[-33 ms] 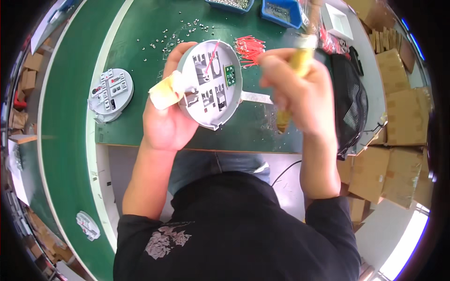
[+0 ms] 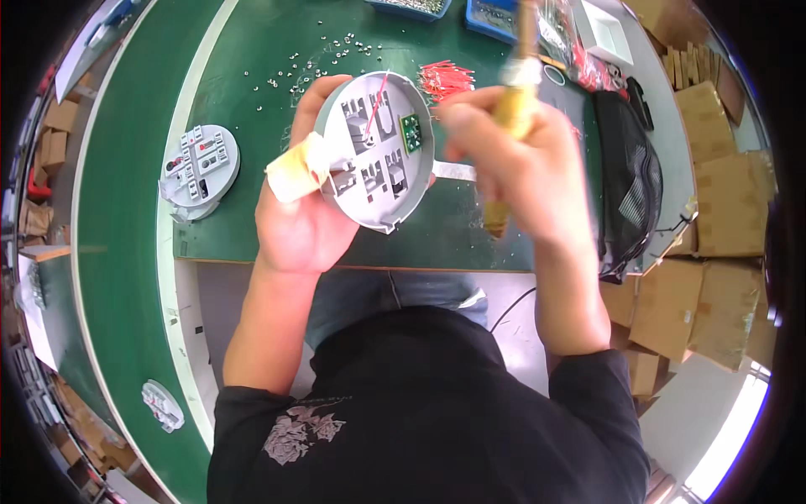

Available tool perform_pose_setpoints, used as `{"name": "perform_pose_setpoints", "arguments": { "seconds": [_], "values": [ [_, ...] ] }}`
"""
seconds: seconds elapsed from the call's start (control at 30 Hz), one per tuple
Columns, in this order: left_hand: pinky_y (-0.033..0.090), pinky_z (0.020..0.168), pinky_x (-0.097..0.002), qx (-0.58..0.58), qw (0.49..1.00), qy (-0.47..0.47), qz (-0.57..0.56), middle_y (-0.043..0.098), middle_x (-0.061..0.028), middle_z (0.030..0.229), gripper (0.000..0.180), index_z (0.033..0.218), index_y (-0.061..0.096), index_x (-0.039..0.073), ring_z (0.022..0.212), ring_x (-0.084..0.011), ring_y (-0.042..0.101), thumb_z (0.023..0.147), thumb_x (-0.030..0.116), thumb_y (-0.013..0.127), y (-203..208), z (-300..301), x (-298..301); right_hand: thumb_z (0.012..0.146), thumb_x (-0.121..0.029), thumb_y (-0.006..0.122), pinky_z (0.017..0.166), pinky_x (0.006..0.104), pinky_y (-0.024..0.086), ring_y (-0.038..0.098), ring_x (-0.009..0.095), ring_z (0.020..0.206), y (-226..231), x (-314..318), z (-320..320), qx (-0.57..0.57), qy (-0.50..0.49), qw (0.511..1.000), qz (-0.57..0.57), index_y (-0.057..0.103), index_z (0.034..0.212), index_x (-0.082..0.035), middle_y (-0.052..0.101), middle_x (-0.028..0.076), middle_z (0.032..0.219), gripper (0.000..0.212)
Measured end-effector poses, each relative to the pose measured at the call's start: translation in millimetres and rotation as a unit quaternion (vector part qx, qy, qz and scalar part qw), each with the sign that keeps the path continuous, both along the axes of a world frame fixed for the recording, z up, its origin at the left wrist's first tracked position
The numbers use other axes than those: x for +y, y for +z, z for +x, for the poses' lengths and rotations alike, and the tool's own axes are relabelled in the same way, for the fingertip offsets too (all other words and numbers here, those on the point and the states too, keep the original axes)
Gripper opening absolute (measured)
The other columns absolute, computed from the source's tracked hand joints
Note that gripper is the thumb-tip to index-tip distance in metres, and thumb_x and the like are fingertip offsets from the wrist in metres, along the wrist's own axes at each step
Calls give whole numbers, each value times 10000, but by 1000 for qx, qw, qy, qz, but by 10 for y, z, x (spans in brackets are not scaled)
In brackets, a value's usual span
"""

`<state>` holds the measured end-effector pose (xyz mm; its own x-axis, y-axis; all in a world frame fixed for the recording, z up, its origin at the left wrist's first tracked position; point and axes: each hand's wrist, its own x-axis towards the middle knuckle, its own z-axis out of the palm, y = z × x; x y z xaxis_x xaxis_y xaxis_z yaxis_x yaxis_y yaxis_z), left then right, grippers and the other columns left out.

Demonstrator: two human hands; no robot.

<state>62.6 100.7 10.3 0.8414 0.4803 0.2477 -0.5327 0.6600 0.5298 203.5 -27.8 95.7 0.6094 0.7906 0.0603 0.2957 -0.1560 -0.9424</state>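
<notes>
My left hand (image 2: pixel 306 231) is closed round a round grey plastic housing (image 2: pixel 388 202), tilted with its open side up. Inside it are moulded compartments, a small green circuit board (image 2: pixel 411 133) and a thin red wire (image 2: pixel 377 105) sticking up. A cream-coloured piece (image 2: pixel 290 172), whose kind I cannot make out, juts out at the housing's left rim, above my palm. To the right of the housing and apart from it, my right hand (image 2: pixel 533 160) is wrapped round a yellow-handled tool (image 2: pixel 516 109). Its brown upper end is blurred.
Red wires (image 2: pixel 445 80) lie in a bundle beyond the housing, beside scattered small metal parts (image 2: pixel 336 57). Blue bins (image 2: pixel 491 21) stand at the back. Another grey housing (image 2: pixel 220 175) sits at left, a third (image 2: pixel 162 406) nearer. A black mesh bag (image 2: pixel 630 181) lies at right.
My right hand and the yellow-handled tool have shifted a little left, closer to the housing. My left hand and the housing are almost still.
</notes>
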Motion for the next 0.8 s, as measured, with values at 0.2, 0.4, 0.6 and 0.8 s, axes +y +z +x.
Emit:
{"name": "perform_pose_setpoints", "arguments": {
  "seconds": [0.2,0.4,0.6,0.8],
  "values": [
    [479,1031,-413,41,985,89,143,510,-146,1388,725,1509,291,41,1225,-253,572,924,303,631,78,5,-269,939,-163,699,462,211,370,504,42,510,-120,110,-139,77,39,995,51,687,935,-5,593,-5,655,158],
    [448,1053,-374,79,976,136,148,491,-141,1382,701,1507,295,34,1257,-233,536,920,259,607,40,-67,-354,950,-130,691,464,220,381,501,51,503,-244,59,-279,148,60,975,153,663,901,-7,596,4,665,135],
    [469,1047,-417,99,971,145,162,508,-157,1385,709,1479,323,15,1265,-267,553,913,359,576,7,-132,-357,944,-87,707,477,220,403,531,57,547,-279,57,-370,181,74,965,177,662,909,-5,647,23,765,100],
    [475,1045,-421,118,967,173,142,524,-157,1380,705,1458,350,2,1262,-271,562,916,409,545,-5,-142,-384,919,-46,729,550,205,450,572,40,643,-216,2,-388,56,68,990,113,699,989,10,680,17,829,95]
  ]
}}
